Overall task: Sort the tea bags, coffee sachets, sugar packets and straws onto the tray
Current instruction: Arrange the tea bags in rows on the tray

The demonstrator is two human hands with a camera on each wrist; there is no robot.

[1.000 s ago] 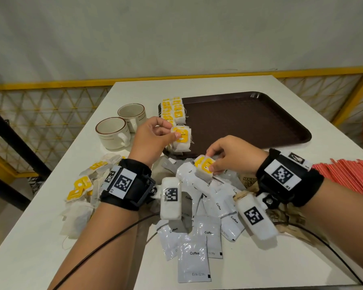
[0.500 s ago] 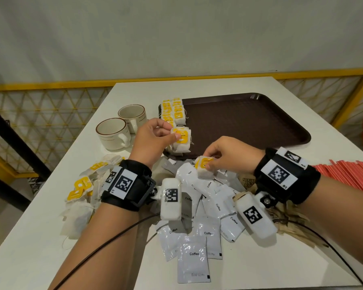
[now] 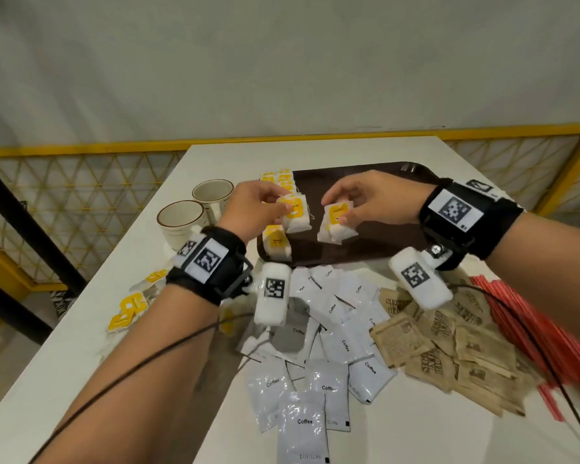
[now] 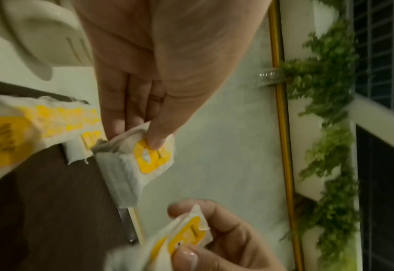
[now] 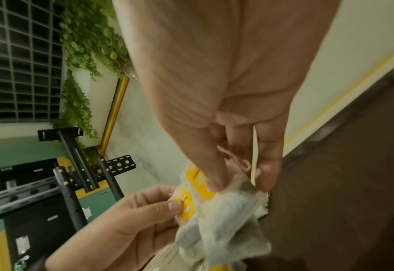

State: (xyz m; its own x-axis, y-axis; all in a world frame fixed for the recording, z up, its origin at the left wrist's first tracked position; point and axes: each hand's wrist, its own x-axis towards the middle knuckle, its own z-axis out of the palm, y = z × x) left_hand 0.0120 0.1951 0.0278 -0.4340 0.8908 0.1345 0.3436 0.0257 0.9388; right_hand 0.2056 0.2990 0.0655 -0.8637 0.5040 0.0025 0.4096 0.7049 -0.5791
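White table point(image 3: 322, 152) carries all items; brown tray point(image 3: 375, 242) at the far centre; 2 cream cups point(image 3: 195, 212) left of the tray, touching each other; loose tea bags point(image 3: 128, 309) near the left edge; white coffee sachets point(image 3: 318, 390) piled in the near centre; brown sugar packets point(image 3: 449, 346) just right of them; red straws point(image 3: 523, 316) at the right edge.

— How many cups point(image 3: 195, 219) do we see?
— Two, and one tray point(image 3: 375, 249).
— And the packets?
— We can't count the coffee sachets point(image 3: 335, 343), sugar packets point(image 3: 449, 349), tea bags point(image 3: 278, 242) or straws point(image 3: 523, 316) exactly; they overlap in heaps.
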